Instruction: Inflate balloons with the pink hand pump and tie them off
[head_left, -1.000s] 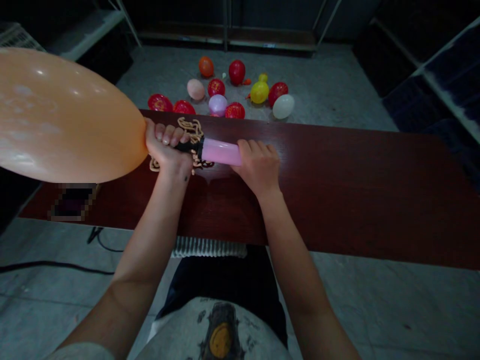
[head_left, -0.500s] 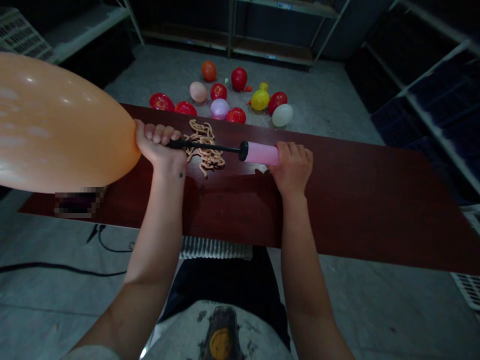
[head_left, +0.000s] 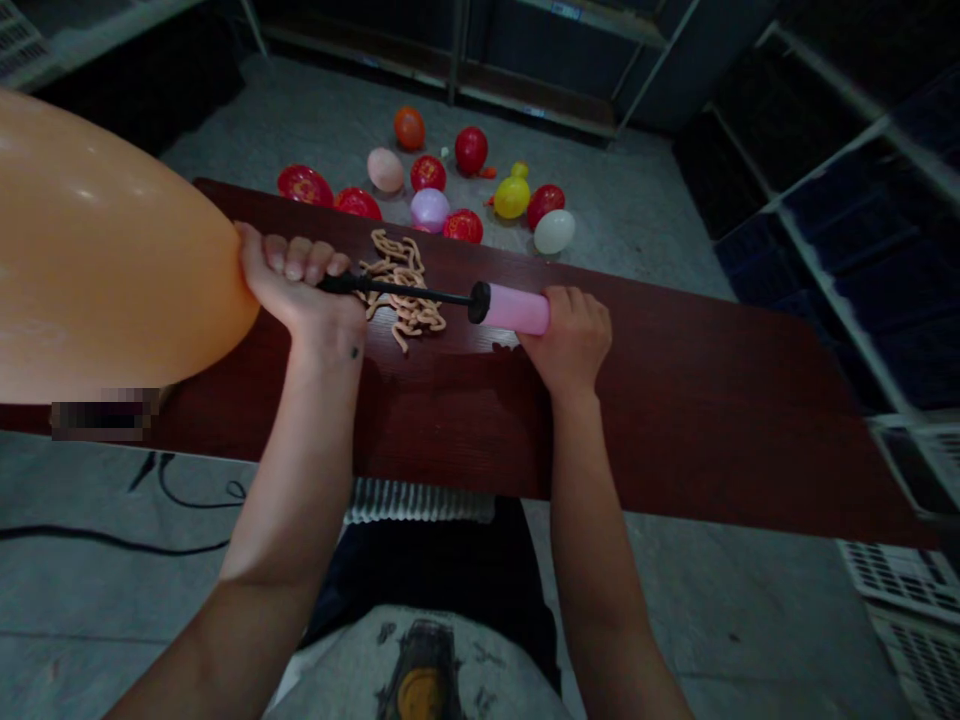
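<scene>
A big, taut orange balloon (head_left: 112, 250), smooth and egg-shaped, bulges over the left end of the worktop (head_left: 697, 400), whose reddish-brown surface has a faint sheen and grain. The left hand (head_left: 304, 285) is closed, fingers wrapped round the black handle of a hand pump (head_left: 512, 308), its thumb side against the balloon's narrow end; how it grips the neck there is hidden. Under the pump's slim, bare black rod, a tangle of thin, limp tan strands (head_left: 397, 270) lies toward the far edge. Past that edge, glossy round balloons (head_left: 430, 210) in red, lavender, yellow and white rest on the grey floor. The pump's pink cylinder with its black collar is above the worktop, its end inside the right hand (head_left: 574, 335), curled firmly round it. Off the near right corner stands a white lattice basket (head_left: 900, 575).
</scene>
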